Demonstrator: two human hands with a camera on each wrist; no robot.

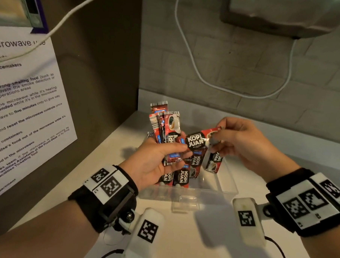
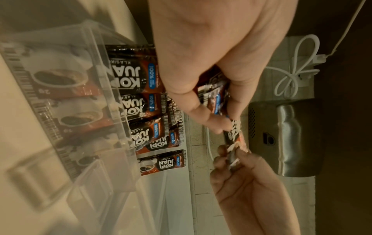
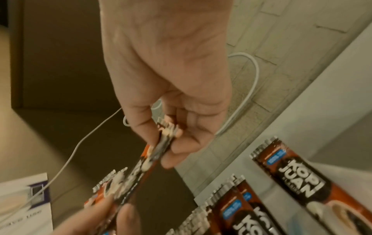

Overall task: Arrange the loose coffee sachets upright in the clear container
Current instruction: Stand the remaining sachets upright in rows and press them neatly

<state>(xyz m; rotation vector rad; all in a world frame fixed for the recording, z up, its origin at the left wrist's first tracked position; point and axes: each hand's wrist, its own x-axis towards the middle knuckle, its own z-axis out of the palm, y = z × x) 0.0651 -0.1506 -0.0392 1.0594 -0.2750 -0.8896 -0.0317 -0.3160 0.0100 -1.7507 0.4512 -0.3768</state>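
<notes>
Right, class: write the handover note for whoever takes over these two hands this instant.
Left hand: grips a bunch of sachets, fanned upward above the clear container.
Right hand: pinches one end of a single sachet; its other end reaches the left hand.
Done: several sachets stand upright in the container's left part.
Left: place the single sachet, then the bunch, upright.

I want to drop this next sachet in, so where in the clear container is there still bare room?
The container's right and near part is bare, between its front wall and the standing sachets. The left back is crowded with sachets, under the left hand's bundle.
</notes>
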